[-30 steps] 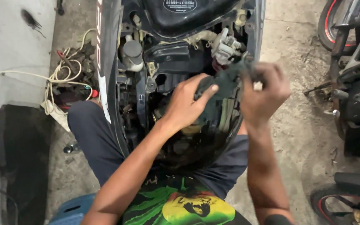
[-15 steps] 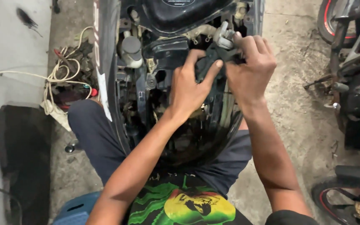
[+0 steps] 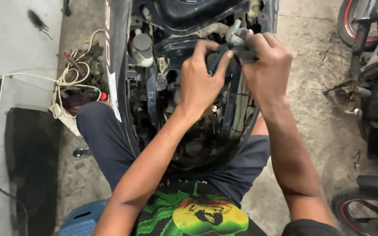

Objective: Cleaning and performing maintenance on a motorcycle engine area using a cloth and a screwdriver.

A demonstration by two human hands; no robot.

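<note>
**A:** Head view: a seated person works inside the stripped body of a scooter [image 3: 119,87], both hands deep among the engine parts. What are the hands doing?

**B:** The left hand [image 3: 200,87] is closed around a dark plastic part [image 3: 217,61], fingers curled over its top and thumb pressing from the right. The right hand [image 3: 265,65] clamps the same part from the other side, fingers folded tight over it beside a grey connector [image 3: 237,32]. The part sits high in the open bay, just under the black tank cover [image 3: 184,13].

**A:** What could go wrong here?

**B:** As I judge it, both hands squeeze one piece in a cramped gap; a hard tug could snap a plastic tab or strain the pale hose [image 3: 213,28] running just above it. A sudden release might drive the knuckles into the metal brackets nearby.

**A:** Anything else in reach?

**B:** A grey capped canister [image 3: 141,48] stands to the left of the hands and could be knocked. A tangle of cream cable [image 3: 64,83] lies on the concrete floor [image 3: 320,87] by the person's knee, a snagging risk if the leg shifts. Other motorcycles [image 3: 372,96] are parked close on the right.
</note>
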